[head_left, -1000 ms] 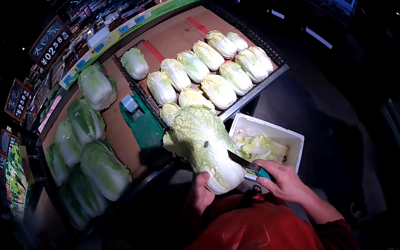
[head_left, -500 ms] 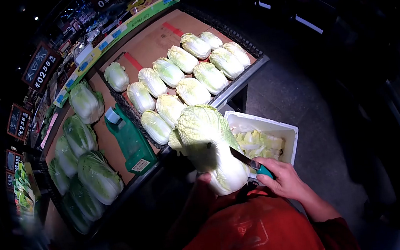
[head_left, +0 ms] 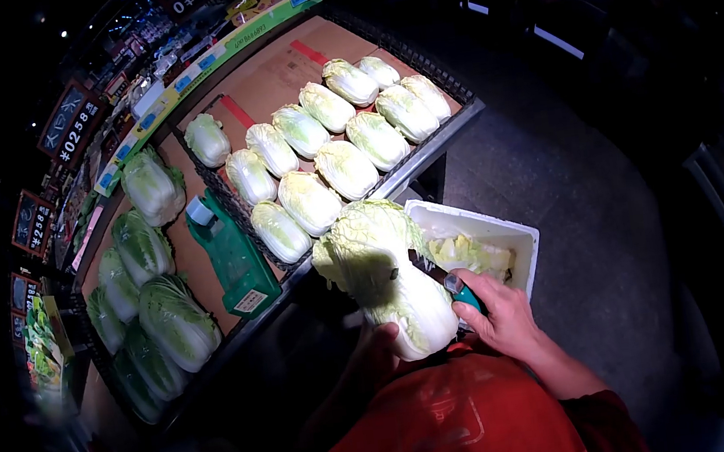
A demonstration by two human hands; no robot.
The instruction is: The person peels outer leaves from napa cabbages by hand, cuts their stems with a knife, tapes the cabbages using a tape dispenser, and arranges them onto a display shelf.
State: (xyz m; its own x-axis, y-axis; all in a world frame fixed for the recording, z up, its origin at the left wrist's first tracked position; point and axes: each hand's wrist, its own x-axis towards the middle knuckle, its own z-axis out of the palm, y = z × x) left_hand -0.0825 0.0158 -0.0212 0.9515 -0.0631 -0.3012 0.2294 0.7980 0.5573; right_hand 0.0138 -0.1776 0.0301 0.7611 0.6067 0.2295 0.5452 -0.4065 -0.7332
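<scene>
Dim mkt stall, brightest mid-view. A display stand [head_left: 271, 70] lined w/ brown cardboard fills upper L & centre, w/ red strips [head_left: 236, 111] across the board. Pale cabbages [head_left: 347, 171] lie in rows on its R section; greener cabbages [head_left: 180, 323] are grouped on its L section. Btwn the two groups: a green dispenser [head_left: 237, 255] w/ a white roll. Price signs [head_left: 72, 126] lean at far L.

Edges: black mesh edging [head_left: 401, 52] borders the R section; the stand's metal rim [head_left: 438, 148] slants up to the R. A white bin [head_left: 521, 246] sits below that rim, w/ loose leaves [head_left: 469, 253] inside. Dark floor [head_left: 589, 202] gives the widest space, R of the bin; btwn bin & stand it's tight.

A big napa cabbage [head_left: 401, 301] is in front of me, above my red apron [head_left: 444, 420], top end twd the stand, overlapping the bin's L side in view. My L hand [head_left: 381, 346] grips its base end, thumb on the side; other fingers hidden. My R hand [head_left: 502, 313] is closed round a knife [head_left: 467, 297] by its teal handle, beside the cabbage; dark blade hard to make out.
</scene>
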